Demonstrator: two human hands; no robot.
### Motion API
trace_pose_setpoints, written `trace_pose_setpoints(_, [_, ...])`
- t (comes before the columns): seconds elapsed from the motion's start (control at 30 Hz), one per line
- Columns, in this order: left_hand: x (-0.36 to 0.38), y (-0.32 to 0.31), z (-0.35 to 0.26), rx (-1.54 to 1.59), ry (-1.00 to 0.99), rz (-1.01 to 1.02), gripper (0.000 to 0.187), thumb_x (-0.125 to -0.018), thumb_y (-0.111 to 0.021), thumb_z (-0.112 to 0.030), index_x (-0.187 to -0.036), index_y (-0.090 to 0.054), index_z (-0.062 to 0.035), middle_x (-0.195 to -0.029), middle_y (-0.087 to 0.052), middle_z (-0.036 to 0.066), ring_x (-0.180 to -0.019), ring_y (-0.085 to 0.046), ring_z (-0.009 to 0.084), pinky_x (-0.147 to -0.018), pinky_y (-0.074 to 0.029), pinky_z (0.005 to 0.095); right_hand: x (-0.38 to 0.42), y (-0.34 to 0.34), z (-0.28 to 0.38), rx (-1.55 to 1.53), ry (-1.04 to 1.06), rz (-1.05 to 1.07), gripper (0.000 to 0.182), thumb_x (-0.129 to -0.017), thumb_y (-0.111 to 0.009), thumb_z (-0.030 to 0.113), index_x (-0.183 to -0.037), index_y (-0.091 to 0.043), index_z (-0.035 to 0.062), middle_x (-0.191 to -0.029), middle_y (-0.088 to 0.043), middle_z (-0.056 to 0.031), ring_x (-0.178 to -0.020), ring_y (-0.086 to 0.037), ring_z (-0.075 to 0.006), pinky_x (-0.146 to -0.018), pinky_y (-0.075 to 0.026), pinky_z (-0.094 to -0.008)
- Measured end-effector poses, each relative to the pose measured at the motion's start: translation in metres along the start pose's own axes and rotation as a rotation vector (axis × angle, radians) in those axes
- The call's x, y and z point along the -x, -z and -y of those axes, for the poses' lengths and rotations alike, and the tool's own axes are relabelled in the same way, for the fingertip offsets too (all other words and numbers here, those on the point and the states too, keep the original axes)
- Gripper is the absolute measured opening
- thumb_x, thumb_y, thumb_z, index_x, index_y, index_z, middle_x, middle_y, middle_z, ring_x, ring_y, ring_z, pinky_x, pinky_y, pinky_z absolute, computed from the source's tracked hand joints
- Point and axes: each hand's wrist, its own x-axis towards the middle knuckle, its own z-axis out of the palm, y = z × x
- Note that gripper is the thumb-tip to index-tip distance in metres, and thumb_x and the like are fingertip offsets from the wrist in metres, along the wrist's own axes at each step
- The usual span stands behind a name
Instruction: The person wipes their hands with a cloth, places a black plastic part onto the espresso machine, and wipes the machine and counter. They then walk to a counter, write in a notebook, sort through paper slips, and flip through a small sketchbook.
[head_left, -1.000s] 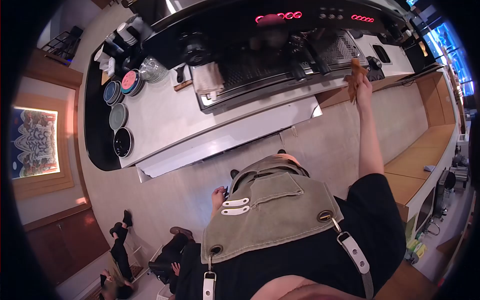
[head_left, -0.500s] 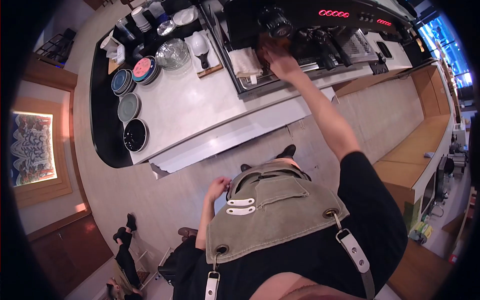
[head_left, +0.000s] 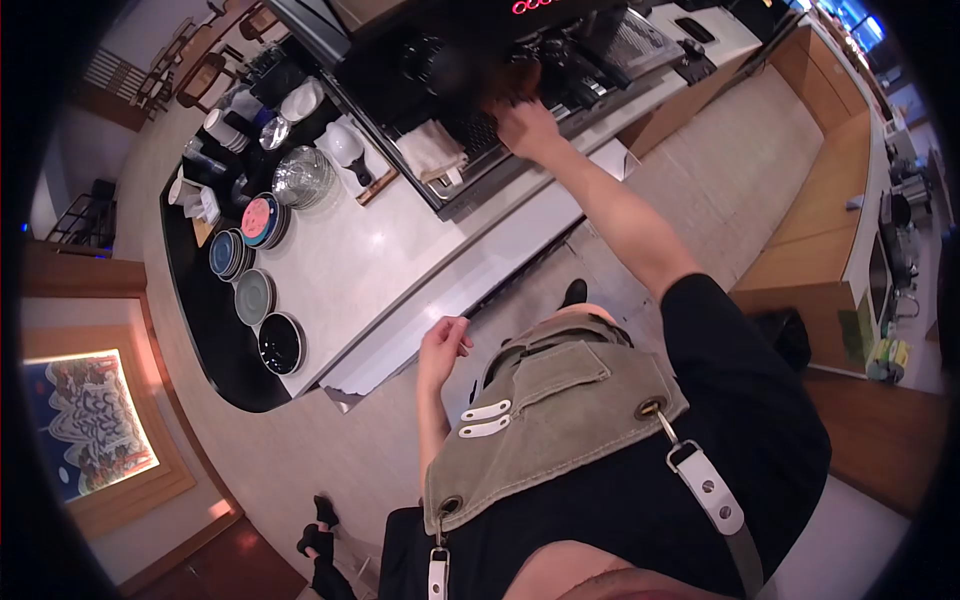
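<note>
At the espresso machine (head_left: 470, 60), head view: right hand (head_left: 525, 125) reaches under the group heads, fingers closed on a brown cloth (head_left: 512, 82).
Left hand (head_left: 442, 345) hangs loosely curled and empty beside the apron (head_left: 545, 420), near the counter (head_left: 370, 250) edge; the folded towel (head_left: 432, 150) rests on the drip tray.

Right hand (head_left: 522, 125) at espresso machine (head_left: 470, 40), brown cloth (head_left: 508, 82) in grip. Left hand (head_left: 443, 347) loose near desk (head_left: 400, 240) edge. Plates (head_left: 250, 260) stacked left.

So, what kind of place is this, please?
Most likely a café bar: an espresso machine on a white counter, stacked saucers beside it, and the person wears an apron.
</note>
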Motion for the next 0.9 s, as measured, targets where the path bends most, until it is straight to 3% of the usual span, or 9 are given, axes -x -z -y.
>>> trace_pose_setpoints(0.1, [-0.011,-0.005,0.097,-0.136,0.225,0.059,0.029,-0.099,-0.067,-0.037,-0.098,-0.067,-0.0071,-0.072,-0.065,0.003,-0.063,-0.057,0.0097,-0.058,-0.047,0.0269,-0.013,-0.023,0.002,0.013,-0.153,-0.033,0.028,-0.085,-0.055,0.011,-0.109,-0.064,0.0021,-0.120,-0.065,-0.0170,-0.118,-0.061,-0.0344,-0.101,-0.047,-0.0460])
trace_pose_setpoints(0.23, [0.004,-0.004,0.276,0.104,0.150,-0.029,0.029,-0.097,-0.068,-0.036,-0.098,-0.067,-0.0073,-0.074,-0.065,0.004,-0.065,-0.060,0.0112,-0.060,-0.050,0.0299,0.036,0.027,0.002,-0.028,0.029,0.015,0.031,-0.089,-0.053,0.007,-0.117,-0.062,-0.0016,-0.123,-0.064,-0.0193,-0.127,-0.055,-0.0345,-0.106,-0.045,-0.0454])
trace_pose_setpoints(0.3, [0.023,-0.009,0.309,0.145,0.226,-0.129,0.028,-0.097,-0.068,-0.035,-0.098,-0.067,-0.0073,-0.075,-0.065,0.004,-0.065,-0.061,0.0118,-0.060,-0.051,0.0302,0.074,0.021,-0.012,-0.192,0.069,-0.235,0.039,-0.093,-0.052,0.006,-0.130,-0.059,-0.0017,-0.129,-0.061,-0.0225,-0.132,-0.051,-0.0351,-0.109,-0.044,-0.0458])
trace_pose_setpoints(0.33, [0.032,-0.014,0.316,0.173,0.270,-0.178,0.027,-0.098,-0.068,-0.035,-0.099,-0.067,-0.0073,-0.076,-0.066,0.004,-0.065,-0.061,0.0122,-0.060,-0.051,0.0304,0.092,0.025,-0.016,-0.295,-0.032,-0.152,0.051,-0.092,-0.058,0.008,-0.142,-0.051,0.0010,-0.137,-0.058,-0.0223,-0.127,-0.054,-0.0399,-0.109,-0.043,-0.0472])
trace_pose_setpoints(0.37, [0.038,-0.017,0.320,0.197,0.307,-0.215,0.027,-0.098,-0.068,-0.034,-0.099,-0.067,-0.0073,-0.076,-0.066,0.004,-0.065,-0.061,0.0125,-0.060,-0.051,0.0306,0.106,0.040,-0.018,-0.411,-0.093,-0.089,0.044,-0.099,-0.052,0.013,-0.142,-0.051,0.0013,-0.135,-0.059,-0.0219,-0.124,-0.056,-0.0418,-0.106,-0.045,-0.0461])
trace_pose_setpoints(0.43, [0.050,-0.023,0.326,0.256,0.361,-0.288,0.026,-0.098,-0.068,-0.033,-0.100,-0.067,-0.0072,-0.077,-0.066,0.005,-0.065,-0.062,0.0131,-0.061,-0.052,0.0310,0.124,0.072,-0.019,-0.884,-0.555,0.126,0.042,-0.105,-0.048,0.023,-0.140,-0.053,0.0017,-0.132,-0.062,-0.0200,-0.121,-0.060,-0.0386,-0.103,-0.048,-0.0453])
trace_pose_setpoints(0.6, [0.041,-0.032,0.339,0.347,0.389,-0.390,0.024,-0.098,-0.067,-0.031,-0.101,-0.066,-0.0072,-0.080,-0.066,0.005,-0.066,-0.063,0.0147,-0.061,-0.053,0.0319,0.170,0.111,-0.059,-2.022,-0.991,-0.106,0.050,-0.106,-0.049,0.043,-0.136,-0.056,0.0034,-0.130,-0.066,-0.0133,-0.116,-0.066,-0.0301,-0.103,-0.051,-0.0452])
trace_pose_setpoints(0.8, [-0.019,-0.023,0.338,0.383,0.287,-0.420,0.022,-0.098,-0.067,-0.029,-0.103,-0.066,-0.0071,-0.083,-0.067,0.006,-0.067,-0.065,0.0166,-0.062,-0.054,0.0330,0.106,0.250,-0.032,-2.125,-0.633,0.026,0.048,-0.103,-0.057,0.033,-0.137,-0.054,-0.0003,-0.133,-0.064,-0.0142,-0.118,-0.065,-0.0293,-0.102,-0.053,-0.0419])
trace_pose_setpoints(0.9, [-0.030,-0.019,0.282,0.504,0.277,-0.413,0.024,-0.096,-0.067,-0.026,-0.110,-0.064,-0.0067,-0.087,-0.067,0.006,-0.063,-0.065,0.0200,-0.059,-0.055,0.0343,0.055,0.302,-0.013,-1.621,-0.374,0.011,0.047,-0.095,-0.063,0.019,-0.136,-0.053,-0.0023,-0.127,-0.065,-0.0146,-0.114,-0.067,-0.0258,-0.099,-0.055,-0.0387])
